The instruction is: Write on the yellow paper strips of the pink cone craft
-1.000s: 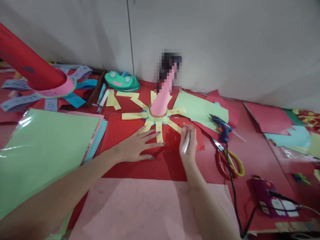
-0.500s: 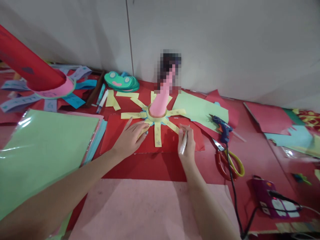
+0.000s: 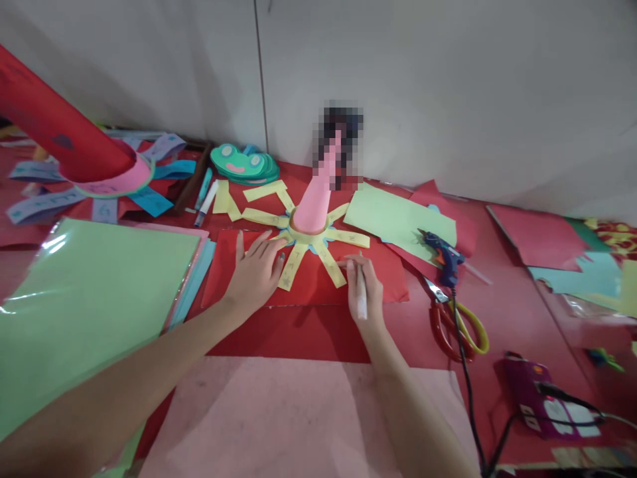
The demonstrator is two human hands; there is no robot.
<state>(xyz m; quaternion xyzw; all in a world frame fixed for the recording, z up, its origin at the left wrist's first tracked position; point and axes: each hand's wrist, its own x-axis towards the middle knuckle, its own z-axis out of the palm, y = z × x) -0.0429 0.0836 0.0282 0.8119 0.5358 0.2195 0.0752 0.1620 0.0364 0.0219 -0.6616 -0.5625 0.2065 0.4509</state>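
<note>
A pink paper cone (image 3: pixel 312 209) stands upright in a yellow paper ring, with several yellow paper strips (image 3: pixel 330 267) fanning out around it. Letters and a star are written on some strips. My left hand (image 3: pixel 255 271) lies open at the left of this paper craft, its fingers spread over the strips on that side. In my right hand (image 3: pixel 365 289) is a white pen (image 3: pixel 362 299), gripped near the front right strip. The pen's tip is hidden by the fingers. Beneath the craft is a red sheet (image 3: pixel 259 295).
At right lie a glue gun (image 3: pixel 449 259), scissors (image 3: pixel 460 325) and a purple power strip (image 3: pixel 535 398) with cords. Green sheets (image 3: pixel 109 292) in clear plastic are on the left, below a red tube craft (image 3: pixel 64 123). Green frog cutouts (image 3: pixel 243 164) rest by the wall.
The cone craft has turned clockwise, so the starred front strip has swung left. My left fingers have spread, and the pen in my right hand has tilted more upright.
</note>
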